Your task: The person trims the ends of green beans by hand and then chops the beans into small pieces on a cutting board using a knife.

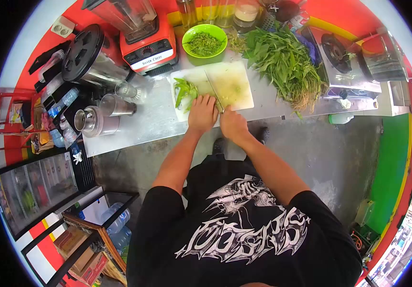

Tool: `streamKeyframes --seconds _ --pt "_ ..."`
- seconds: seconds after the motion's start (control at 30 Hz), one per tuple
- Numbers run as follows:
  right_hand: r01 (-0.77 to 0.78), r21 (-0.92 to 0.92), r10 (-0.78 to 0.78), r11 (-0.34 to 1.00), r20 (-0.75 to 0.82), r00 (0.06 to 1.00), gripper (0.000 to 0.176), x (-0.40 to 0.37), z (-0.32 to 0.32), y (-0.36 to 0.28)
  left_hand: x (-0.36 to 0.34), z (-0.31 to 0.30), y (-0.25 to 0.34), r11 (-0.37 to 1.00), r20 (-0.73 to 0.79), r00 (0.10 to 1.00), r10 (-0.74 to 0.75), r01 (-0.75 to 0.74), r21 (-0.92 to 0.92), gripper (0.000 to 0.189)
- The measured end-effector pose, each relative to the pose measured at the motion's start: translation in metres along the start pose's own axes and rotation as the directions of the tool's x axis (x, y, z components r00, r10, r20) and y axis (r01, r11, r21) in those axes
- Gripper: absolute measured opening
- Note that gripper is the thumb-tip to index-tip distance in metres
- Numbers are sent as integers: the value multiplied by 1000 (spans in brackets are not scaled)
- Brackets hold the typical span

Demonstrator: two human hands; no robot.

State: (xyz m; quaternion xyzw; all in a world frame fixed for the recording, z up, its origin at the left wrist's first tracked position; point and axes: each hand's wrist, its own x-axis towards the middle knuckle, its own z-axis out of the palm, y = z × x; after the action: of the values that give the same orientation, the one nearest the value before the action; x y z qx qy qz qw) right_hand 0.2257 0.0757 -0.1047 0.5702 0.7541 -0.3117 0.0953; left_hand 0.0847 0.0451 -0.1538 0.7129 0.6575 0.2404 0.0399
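A white cutting board (245,86) lies at the front of the metal table. My right hand (234,125) is closed around the handle of a knife (212,86), whose blade points away from me across the board. Just left of the knife, my left hand (203,113) presses down with its fingers together, holding green leaves (184,92) against the board; part of them is hidden beneath it. Small green bits and wet stains mark the board's right half. Behind the board stands a lime-green bowl (205,60) filled with chopped greens (204,44).
A big bunch of leafy greens (287,62) with roots lies right of the board, before a gas stove (342,64). Left stand a red blender (148,50), a metal canister with black lid (93,62) and clear cups (117,105). Glass jars (211,12) line the back.
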Motion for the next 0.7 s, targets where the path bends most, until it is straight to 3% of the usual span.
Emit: streamKeyframes --seconds 0.13,0.2,0.43,0.53,0.7 --pt "38 -28 -39 999 -34 999 29 9 1 1 0 0 -1 1000 30 1000 -5 5 7 19" --pt "126 -131 -128 983 -11 992 32 14 -7 2 1 0 -1 999 20 999 -25 26 -43 17" --pt "18 -46 -19 999 -23 1000 28 4 11 4 0 2 -4 989 -16 999 -29 26 -147 10" --pt "129 -119 -134 984 -37 990 26 13 4 5 0 1 -3 986 -46 999 -25 17 -164 9" --pt "109 -130 -114 986 -35 993 26 10 -5 -1 1 0 -2 981 -42 998 -40 31 -190 10"
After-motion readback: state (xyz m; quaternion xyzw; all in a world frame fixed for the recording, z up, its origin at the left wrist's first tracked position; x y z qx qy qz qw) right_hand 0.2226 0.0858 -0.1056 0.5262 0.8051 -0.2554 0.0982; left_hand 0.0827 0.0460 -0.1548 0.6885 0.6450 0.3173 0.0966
